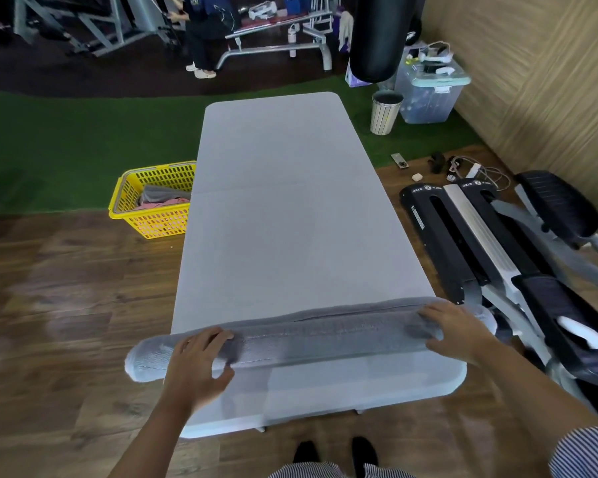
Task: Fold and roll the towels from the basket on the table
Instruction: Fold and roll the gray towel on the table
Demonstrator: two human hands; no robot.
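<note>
Head view: a long grey counter runs away from the person, from 6 o'clock towards 12 o'clock. Across its near end lies a grey towel, rolled into a long tube that goes from 9 o'clock to 3 o'clock. The left end of the roll hangs over the counter edge, and the right end reaches the other edge.

The left hand rests on top of the roll near its left end. The fingers are spread and only lightly bent over the cloth, and the thumb points to the near side of the roll. The right hand lies on the roll near its right end, with the fingers laid forward over it in the same relaxed way. Neither hand closes around the towel; both press on it from above.

At about 10 o'clock from the roll, a yellow basket stands on the wooden floor just beside the counter, with grey and pink cloth inside. At 3 o'clock a black and silver exercise machine stands on the floor. At 1 o'clock are a striped bin and a clear storage box.
</note>
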